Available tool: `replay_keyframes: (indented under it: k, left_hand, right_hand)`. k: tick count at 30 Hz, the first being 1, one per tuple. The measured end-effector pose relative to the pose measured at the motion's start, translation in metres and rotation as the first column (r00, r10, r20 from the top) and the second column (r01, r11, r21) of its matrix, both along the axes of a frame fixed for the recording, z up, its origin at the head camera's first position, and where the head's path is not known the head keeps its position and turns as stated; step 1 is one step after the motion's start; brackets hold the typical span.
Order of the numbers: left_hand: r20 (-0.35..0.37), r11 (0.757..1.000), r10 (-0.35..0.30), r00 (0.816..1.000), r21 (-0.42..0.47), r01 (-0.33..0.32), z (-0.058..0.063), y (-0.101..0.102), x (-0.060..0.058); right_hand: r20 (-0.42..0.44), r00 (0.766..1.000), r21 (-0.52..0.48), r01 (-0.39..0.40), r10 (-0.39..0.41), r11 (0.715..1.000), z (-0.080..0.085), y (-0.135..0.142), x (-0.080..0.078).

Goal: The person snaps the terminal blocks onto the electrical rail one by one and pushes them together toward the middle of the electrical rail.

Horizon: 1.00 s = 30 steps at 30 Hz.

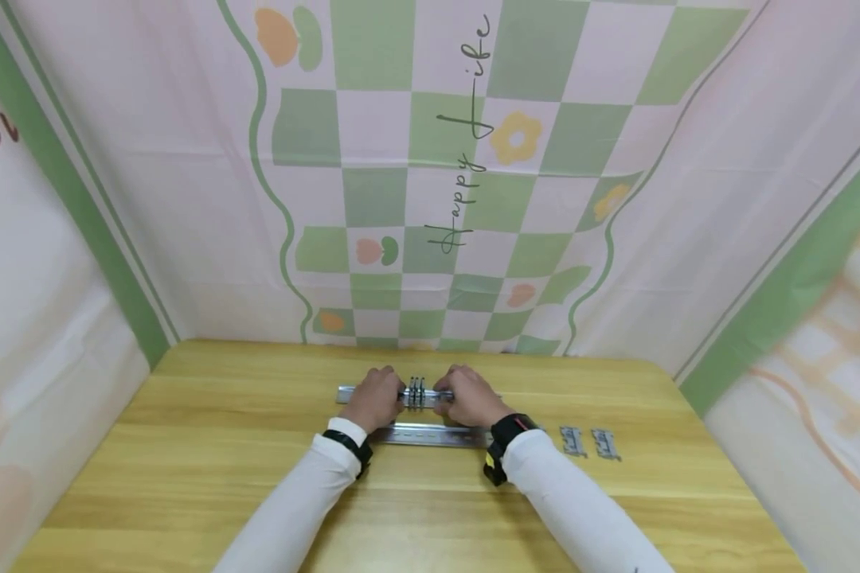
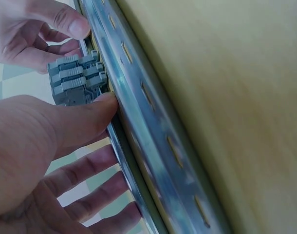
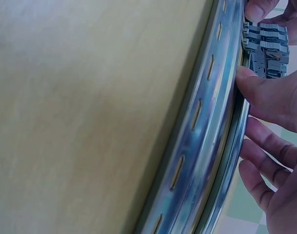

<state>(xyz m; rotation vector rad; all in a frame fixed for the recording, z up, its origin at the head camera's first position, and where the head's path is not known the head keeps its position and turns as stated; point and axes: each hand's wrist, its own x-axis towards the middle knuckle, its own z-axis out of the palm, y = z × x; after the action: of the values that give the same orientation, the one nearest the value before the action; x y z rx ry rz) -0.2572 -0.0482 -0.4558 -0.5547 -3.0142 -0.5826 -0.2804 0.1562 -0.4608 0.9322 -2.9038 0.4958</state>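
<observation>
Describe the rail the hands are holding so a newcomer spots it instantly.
At the wooden table, find the left hand and right hand. Both hold the farther metal rail. Grey blocks sit on it between the hands, while the nearer rail shows none.

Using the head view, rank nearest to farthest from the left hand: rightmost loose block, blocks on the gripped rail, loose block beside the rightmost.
1. Mounted blocks: just right of the left hand.
2. Neighbouring loose block: well to the right.
3. Rightmost loose block: farther right.

White sleeves [image 1: 287,501], black wristbands [image 1: 351,448], yellow patch [image 1: 490,459] on right one; hands [image 1: 375,398] bare.
</observation>
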Motion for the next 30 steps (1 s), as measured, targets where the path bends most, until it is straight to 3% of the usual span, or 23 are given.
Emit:
replay_keyframes:
  k: [12, 30]
  left_hand:
    - [-0.025, 1.0, 0.024, 0.999, 0.001, -0.024, -0.003, 0.009, 0.0]
    - [0.009, 0.999, 0.051, 0.999, -0.007, -0.051, -0.002, 0.018, -0.003]
  right_hand:
    - [0.003, 1.0, -0.025, -0.01, 0.01, 1.0, -0.003, -0.003, -0.002]
    - [0.035, 0.999, -0.067, -0.011, 0.013, 0.998, -0.001, -0.011, -0.005]
